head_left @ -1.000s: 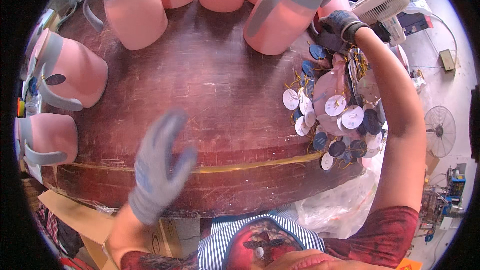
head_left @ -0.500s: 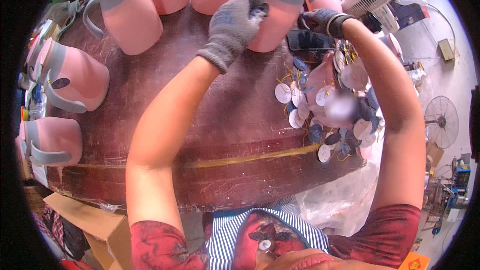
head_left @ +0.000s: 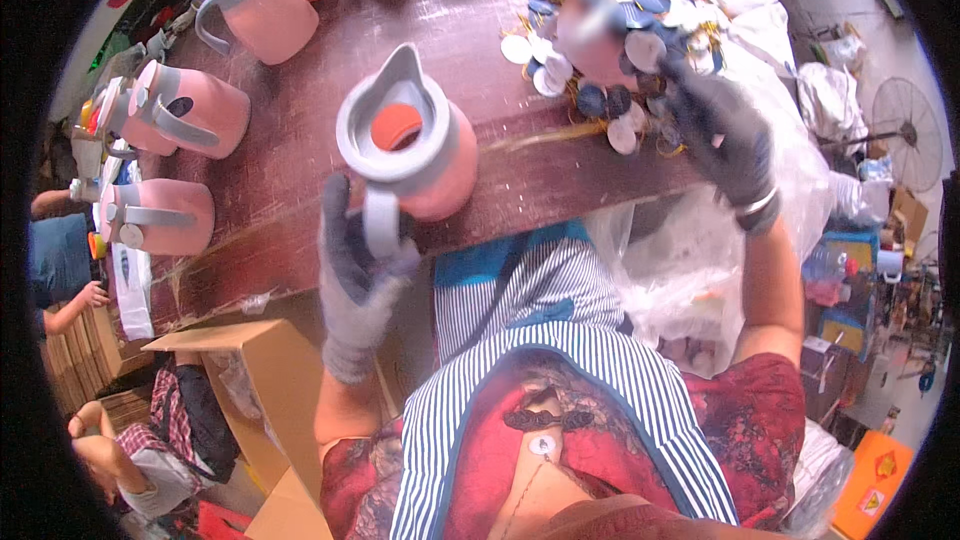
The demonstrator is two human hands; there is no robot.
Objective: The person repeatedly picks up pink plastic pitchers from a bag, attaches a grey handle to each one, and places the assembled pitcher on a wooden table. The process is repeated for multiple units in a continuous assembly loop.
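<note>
My left hand (head_left: 362,262), in a grey glove, grips the grey handle of a pink jug (head_left: 412,148) with a grey lid and an orange stopper, held upright at the near edge of the dark wooden table (head_left: 300,130). My right hand (head_left: 725,135), in a dark grey glove, hovers over a pile of round white and blue tags on gold strings (head_left: 615,45) at the table's right end, fingers curled near the tags; whether it holds one is unclear.
More pink jugs with grey handles stand along the table's left side (head_left: 190,110) and far edge (head_left: 262,2). A clear plastic bag (head_left: 690,270) hangs at the right. An open cardboard box (head_left: 270,380) sits lower left. Another person's arm (head_left: 70,305) shows at the left.
My left hand took a pink jug by the handle at the far side and brought it to the near table edge. My right hand moved back from the far edge to the tags.
</note>
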